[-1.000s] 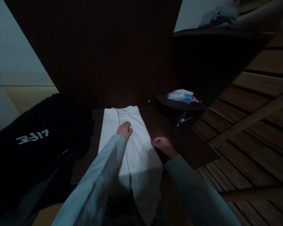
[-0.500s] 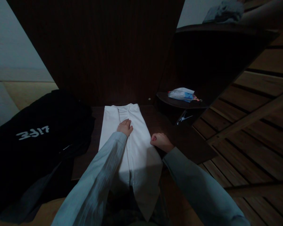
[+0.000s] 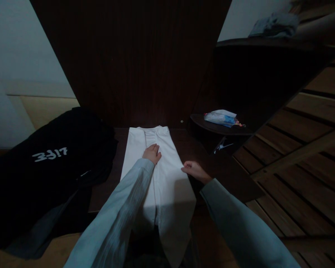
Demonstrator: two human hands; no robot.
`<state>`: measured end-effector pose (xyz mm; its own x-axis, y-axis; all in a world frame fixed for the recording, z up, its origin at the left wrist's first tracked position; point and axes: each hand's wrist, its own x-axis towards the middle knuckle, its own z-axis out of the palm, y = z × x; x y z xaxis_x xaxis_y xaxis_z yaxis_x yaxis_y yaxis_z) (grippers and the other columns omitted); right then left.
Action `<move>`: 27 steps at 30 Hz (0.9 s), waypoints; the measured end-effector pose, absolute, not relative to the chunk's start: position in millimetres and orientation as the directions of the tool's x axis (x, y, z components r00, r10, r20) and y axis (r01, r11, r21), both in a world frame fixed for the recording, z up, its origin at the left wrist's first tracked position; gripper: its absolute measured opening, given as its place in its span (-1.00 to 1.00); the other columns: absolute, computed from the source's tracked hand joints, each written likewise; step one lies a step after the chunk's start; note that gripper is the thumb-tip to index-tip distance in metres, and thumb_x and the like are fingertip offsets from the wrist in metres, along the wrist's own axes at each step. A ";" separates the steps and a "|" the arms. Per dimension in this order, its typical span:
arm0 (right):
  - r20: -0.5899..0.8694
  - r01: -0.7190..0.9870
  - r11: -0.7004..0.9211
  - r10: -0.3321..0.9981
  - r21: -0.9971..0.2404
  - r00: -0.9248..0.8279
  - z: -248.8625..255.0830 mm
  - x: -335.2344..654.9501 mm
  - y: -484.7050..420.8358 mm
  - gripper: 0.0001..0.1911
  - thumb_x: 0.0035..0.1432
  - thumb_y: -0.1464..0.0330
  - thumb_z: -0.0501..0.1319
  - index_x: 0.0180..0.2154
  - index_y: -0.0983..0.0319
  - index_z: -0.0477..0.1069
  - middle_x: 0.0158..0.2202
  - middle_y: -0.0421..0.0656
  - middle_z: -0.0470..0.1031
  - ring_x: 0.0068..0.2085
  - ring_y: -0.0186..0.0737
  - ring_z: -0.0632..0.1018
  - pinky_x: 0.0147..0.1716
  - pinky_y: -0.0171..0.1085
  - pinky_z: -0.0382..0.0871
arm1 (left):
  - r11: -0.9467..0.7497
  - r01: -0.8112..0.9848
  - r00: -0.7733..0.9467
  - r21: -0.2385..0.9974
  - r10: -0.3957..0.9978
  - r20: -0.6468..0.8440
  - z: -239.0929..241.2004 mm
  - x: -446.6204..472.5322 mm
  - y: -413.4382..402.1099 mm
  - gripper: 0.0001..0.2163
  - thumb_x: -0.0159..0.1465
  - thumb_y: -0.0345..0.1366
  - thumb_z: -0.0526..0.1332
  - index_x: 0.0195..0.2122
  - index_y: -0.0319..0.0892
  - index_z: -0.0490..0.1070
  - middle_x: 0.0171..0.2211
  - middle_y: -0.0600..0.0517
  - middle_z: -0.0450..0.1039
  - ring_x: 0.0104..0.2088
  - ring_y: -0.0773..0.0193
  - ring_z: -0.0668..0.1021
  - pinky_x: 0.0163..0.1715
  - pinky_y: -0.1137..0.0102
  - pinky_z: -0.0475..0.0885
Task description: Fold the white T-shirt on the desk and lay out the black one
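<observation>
A white garment [image 3: 167,178], folded lengthwise into a long strip, lies on a dark wooden table [image 3: 212,175] and hangs over its near edge. My left hand [image 3: 152,153] lies flat on the middle of the garment, fingers stretched out. My right hand [image 3: 194,170] is at the garment's right edge, fingers curled and pinching the fabric there. Both arms wear pale grey-blue sleeves.
A black garment with white lettering [image 3: 50,156] is heaped on the left. A dark panel [image 3: 134,63] stands behind the table. A small round shelf [image 3: 220,128] at the right carries a white and blue packet [image 3: 221,117]. Folded cloth [image 3: 276,25] lies on a high shelf.
My right hand has gone from a tight fist at the garment's edge to a looser pinch. The left hand stays pressed in place. The view has shifted slightly.
</observation>
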<state>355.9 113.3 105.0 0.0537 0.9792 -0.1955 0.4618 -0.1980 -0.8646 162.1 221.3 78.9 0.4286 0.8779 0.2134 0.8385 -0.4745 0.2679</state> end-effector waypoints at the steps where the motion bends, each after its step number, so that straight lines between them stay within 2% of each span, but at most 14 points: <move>1: -0.219 0.405 -0.218 0.975 -0.888 0.046 105.8 355.6 112.9 -0.82 -0.28 0.31 0.17 -0.65 0.24 0.17 -0.71 -0.37 0.14 -0.63 -0.48 0.18 -0.61 -0.43 -0.01 | -0.476 0.838 0.428 0.269 0.877 0.217 78.7 162.1 221.3 -0.62 0.17 -0.30 0.03 0.04 -0.22 0.23 0.11 -0.08 0.22 0.10 0.22 0.28 0.10 0.32 0.18; 6: -0.286 0.151 -0.290 0.957 -0.945 0.044 111.2 353.2 109.9 -0.68 -0.37 0.30 0.25 -0.60 0.21 0.08 -0.69 -0.42 0.07 -0.65 -0.52 0.13 -0.64 -0.45 -0.05 | -0.472 0.839 0.427 0.269 0.879 0.212 79.4 162.1 220.5 -0.61 0.18 -0.29 0.03 0.04 -0.25 0.23 0.11 -0.11 0.22 0.11 0.21 0.27 0.10 0.34 0.17; 9: -0.258 0.139 -0.267 0.963 -0.954 0.080 108.5 351.7 110.2 -0.62 -0.38 0.28 0.27 -0.60 0.20 0.04 -0.68 -0.42 0.07 -0.65 -0.51 0.13 -0.63 -0.44 -0.04 | -0.467 0.844 0.425 0.266 0.883 0.201 80.1 162.0 220.1 -0.60 0.19 -0.29 0.03 0.05 -0.29 0.22 0.11 -0.13 0.21 0.11 0.20 0.27 0.11 0.36 0.16; 14: -0.164 0.396 -0.195 0.980 -0.897 0.110 93.7 355.1 115.2 -0.69 -0.35 0.28 0.24 -0.65 0.20 0.08 -0.71 -0.38 0.10 -0.62 -0.46 0.17 -0.62 -0.42 -0.01 | -0.474 0.836 0.427 0.277 0.879 0.213 80.1 161.6 219.4 -0.61 0.18 -0.30 0.04 0.05 -0.24 0.23 0.11 -0.11 0.21 0.10 0.20 0.28 0.10 0.34 0.18; 18: -0.069 0.646 -0.114 0.993 -0.755 0.095 94.5 359.4 115.3 -0.80 -0.21 0.29 0.18 -0.59 0.22 0.18 -0.61 -0.27 0.26 -0.54 -0.37 0.30 -0.54 -0.37 0.15 | -0.472 0.837 0.422 0.277 0.879 0.223 80.2 161.5 218.5 -0.62 0.18 -0.30 0.04 0.05 -0.16 0.24 0.12 -0.08 0.20 0.10 0.21 0.28 0.08 0.33 0.20; 21: 0.094 0.824 0.021 0.995 -0.565 0.039 103.7 355.6 110.7 -0.83 -0.09 0.28 0.13 -0.44 0.26 0.30 -0.37 -0.11 0.40 -0.30 -0.22 0.41 -0.28 -0.25 0.27 | -0.462 0.841 0.409 0.282 0.884 0.227 79.7 161.8 218.2 -0.62 0.17 -0.31 0.05 0.04 -0.15 0.25 0.12 -0.08 0.20 0.10 0.21 0.28 0.08 0.32 0.20; 23: 0.152 0.876 0.125 0.987 -0.465 -0.060 108.0 349.0 107.0 -0.71 -0.01 0.25 0.10 -0.27 0.30 0.35 -0.13 -0.01 0.38 -0.07 -0.15 0.37 -0.06 -0.19 0.20 | -0.462 0.839 0.410 0.286 0.884 0.225 79.0 162.2 218.3 -0.62 0.17 -0.31 0.05 0.04 -0.17 0.25 0.11 -0.09 0.20 0.10 0.20 0.27 0.08 0.32 0.19; 25: 0.108 0.888 0.202 0.979 -0.414 -0.172 108.5 341.5 104.9 -0.57 0.06 0.18 0.06 -0.10 0.32 0.32 0.07 0.02 0.24 0.10 -0.12 0.24 0.07 -0.17 0.08 | -0.464 0.839 0.415 0.284 0.883 0.218 78.8 162.7 218.2 -0.62 0.18 -0.31 0.05 0.04 -0.18 0.25 0.11 -0.09 0.21 0.11 0.20 0.27 0.09 0.31 0.18; 27: 0.007 0.892 0.247 0.964 -0.379 -0.264 106.2 335.7 106.2 -0.45 0.09 0.10 0.03 0.01 0.32 0.26 0.17 0.02 0.11 0.19 -0.11 0.11 0.13 -0.15 -0.02 | -0.457 0.845 0.410 0.279 0.887 0.211 79.4 163.1 217.5 -0.63 0.18 -0.31 0.04 0.04 -0.17 0.24 0.11 -0.07 0.21 0.11 0.22 0.26 0.09 0.31 0.17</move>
<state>335.7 106.2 106.2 -0.2641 0.9645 0.0065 0.8918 0.2468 -0.3793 163.1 217.5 79.4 0.4099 0.8873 0.2115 0.8447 -0.4568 0.2789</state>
